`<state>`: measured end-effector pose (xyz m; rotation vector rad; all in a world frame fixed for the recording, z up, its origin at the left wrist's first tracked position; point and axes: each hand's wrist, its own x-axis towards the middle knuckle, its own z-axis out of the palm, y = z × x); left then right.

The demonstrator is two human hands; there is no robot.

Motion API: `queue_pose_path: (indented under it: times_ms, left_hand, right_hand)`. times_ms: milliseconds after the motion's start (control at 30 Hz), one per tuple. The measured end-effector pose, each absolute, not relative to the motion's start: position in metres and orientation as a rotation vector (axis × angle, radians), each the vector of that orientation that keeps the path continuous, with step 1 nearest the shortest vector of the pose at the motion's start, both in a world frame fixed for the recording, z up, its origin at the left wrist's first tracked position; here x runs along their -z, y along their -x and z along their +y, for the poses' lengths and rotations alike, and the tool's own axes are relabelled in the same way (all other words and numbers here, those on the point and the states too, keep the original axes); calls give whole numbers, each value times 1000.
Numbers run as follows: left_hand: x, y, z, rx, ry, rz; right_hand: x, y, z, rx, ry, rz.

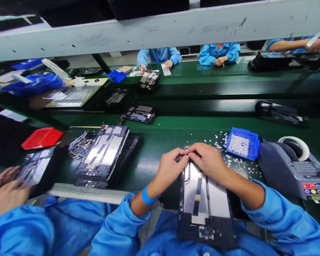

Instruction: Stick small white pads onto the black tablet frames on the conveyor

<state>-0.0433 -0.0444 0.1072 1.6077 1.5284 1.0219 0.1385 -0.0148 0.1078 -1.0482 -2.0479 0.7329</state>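
In front of me a tablet chassis [218, 199], with silver plates, dark flex cables and a black lower end, lies lengthwise and juts over the table's near edge. Over its far end my left hand [170, 165] and my right hand [210, 160] meet, thumbs and forefingers pinched together. A tiny white piece [187, 150] shows between the fingertips; its exact kind is too small to make out. A blue band [148, 195] circles my left wrist. To the right of my hands sits a blue bin [253, 144] holding many small white pieces, with more scattered around it.
An automatic tape dispenser [280, 167] stands at right. Left of me are stacked tablet chassis [106, 149], a bundle of small cables [81, 144] and a red bin [41, 138]. A co-worker's hands [9, 188] work at far left; others sit across the conveyor [186, 124].
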Motion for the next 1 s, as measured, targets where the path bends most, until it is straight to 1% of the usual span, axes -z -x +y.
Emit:
queue_pose_path:
  times_ms: [133, 300, 500, 667, 1000]
  left_hand:
    - [-110, 45, -46, -1021, -1588, 1497]
    - [-108, 45, -47, -1102, -1521, 1496]
    - [-93, 38, -51, -1230, -1647, 1551]
    - [-87, 34, -52, -1328, -1756, 1534]
    - [-84, 33, -54, -1360, -1765, 1516]
  right_hand:
    - [-104, -141, -14, -657, 982, -2130]
    - [-104, -140, -18, -550, 1080, -2080]
    - [-99, -134, -24, -261, 1208, -2098]
    - [-98, -133, -29, -52, 1190, -2127]
    - [-97, -132, -28, 50, 1137, -2165]
